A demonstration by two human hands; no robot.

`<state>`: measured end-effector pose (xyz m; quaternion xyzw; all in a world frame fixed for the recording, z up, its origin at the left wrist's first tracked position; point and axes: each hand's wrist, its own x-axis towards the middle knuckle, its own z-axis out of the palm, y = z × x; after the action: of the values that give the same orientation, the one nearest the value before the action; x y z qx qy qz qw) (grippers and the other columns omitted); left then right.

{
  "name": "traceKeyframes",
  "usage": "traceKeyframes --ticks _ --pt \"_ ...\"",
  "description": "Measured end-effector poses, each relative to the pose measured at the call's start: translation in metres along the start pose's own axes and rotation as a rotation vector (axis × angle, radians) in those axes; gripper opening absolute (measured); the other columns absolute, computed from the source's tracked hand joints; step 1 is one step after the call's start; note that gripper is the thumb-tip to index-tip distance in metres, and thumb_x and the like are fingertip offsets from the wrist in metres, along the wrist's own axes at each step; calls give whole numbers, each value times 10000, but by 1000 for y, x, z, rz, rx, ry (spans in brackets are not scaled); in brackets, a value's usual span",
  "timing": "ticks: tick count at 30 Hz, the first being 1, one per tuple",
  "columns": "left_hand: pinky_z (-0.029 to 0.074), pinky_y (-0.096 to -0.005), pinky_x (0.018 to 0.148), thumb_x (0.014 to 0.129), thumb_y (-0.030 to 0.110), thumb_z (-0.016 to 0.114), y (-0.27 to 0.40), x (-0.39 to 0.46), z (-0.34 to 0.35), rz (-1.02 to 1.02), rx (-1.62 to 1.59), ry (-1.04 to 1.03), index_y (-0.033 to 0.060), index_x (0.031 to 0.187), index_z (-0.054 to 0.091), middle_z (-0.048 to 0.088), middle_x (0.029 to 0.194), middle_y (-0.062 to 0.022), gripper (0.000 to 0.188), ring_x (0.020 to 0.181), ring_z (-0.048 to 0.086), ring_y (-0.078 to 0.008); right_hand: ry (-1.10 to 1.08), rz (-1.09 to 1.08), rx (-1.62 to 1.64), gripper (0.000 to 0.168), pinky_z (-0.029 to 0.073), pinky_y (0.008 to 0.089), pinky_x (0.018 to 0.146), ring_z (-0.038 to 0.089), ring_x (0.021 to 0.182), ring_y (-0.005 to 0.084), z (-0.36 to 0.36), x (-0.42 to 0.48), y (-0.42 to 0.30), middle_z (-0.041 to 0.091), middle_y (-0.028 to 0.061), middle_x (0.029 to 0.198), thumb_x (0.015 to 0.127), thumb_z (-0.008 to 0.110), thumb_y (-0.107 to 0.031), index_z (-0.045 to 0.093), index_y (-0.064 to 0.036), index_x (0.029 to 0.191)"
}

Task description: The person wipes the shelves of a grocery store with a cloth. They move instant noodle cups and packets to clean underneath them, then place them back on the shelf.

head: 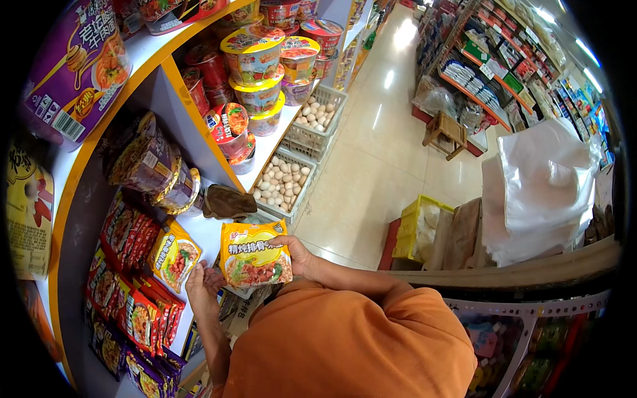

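Observation:
My right hand (pixel 297 256) grips the right edge of a yellow instant noodle packet (pixel 256 256), printed with a picture of a noodle dish. The packet faces up, in front of my orange shirt. My left hand (pixel 203 288) is beside the shelf, fingers apart, close to the lower right edge of a second yellow noodle packet (pixel 175 254). Whether its fingertips touch that packet I cannot tell. This second packet leans at the front of a row of red noodle packets (pixel 129 234) on the white shelf (pixel 211 236).
More red packets (pixel 137 313) and purple packets (pixel 149 370) line the shelf. Purple noodle tubs (pixel 149 164) and a brown cloth-like item (pixel 229 201) lie beyond. Cup noodles (pixel 256 59) stack above egg crates (pixel 281 181). A wooden stool (pixel 445 134) and yellow crate (pixel 415 224) stand across the aisle.

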<state>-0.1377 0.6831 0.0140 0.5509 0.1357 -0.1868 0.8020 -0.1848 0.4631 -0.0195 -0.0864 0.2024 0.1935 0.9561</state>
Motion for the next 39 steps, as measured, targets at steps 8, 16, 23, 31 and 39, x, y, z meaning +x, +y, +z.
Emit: traceKeyframes --ticks 8,16,23,31,39 --pt "484 -392 649 834 306 500 -29 26 -44 -296 -307 155 10 913 456 569 760 -119 309 768 588 -298 10 7 55 468 405 435 881 534 967 308 -2 -6 -5 520 190 1103 724 520 -160 431 19 1148" --pt "494 -364 663 813 253 537 -30 50 -70 -197 -408 342 -8 894 405 566 858 -153 303 799 592 -276 -12 0 74 443 422 426 866 542 959 313 5 -7 1 519 198 1105 775 537 -223 448 17 1136" --pt "487 -303 601 795 243 570 -25 56 -69 -96 -447 317 -11 887 464 566 820 -115 290 728 584 -233 -37 4 89 421 435 423 852 550 946 303 5 -6 3 540 191 1071 780 549 -222 464 20 1114" --pt "452 -259 507 790 317 585 -27 71 -83 -119 -461 369 33 823 520 566 686 -68 293 620 563 -165 -7 5 87 451 423 421 868 541 956 307 4 -10 6 525 195 1091 765 549 -221 445 18 1134" --pt "435 -239 469 807 328 562 -36 81 -96 -91 -486 304 65 775 513 559 635 -48 270 565 547 -141 2 -40 62 488 400 426 894 522 989 315 0 -11 8 504 202 1124 750 538 -226 424 18 1157"
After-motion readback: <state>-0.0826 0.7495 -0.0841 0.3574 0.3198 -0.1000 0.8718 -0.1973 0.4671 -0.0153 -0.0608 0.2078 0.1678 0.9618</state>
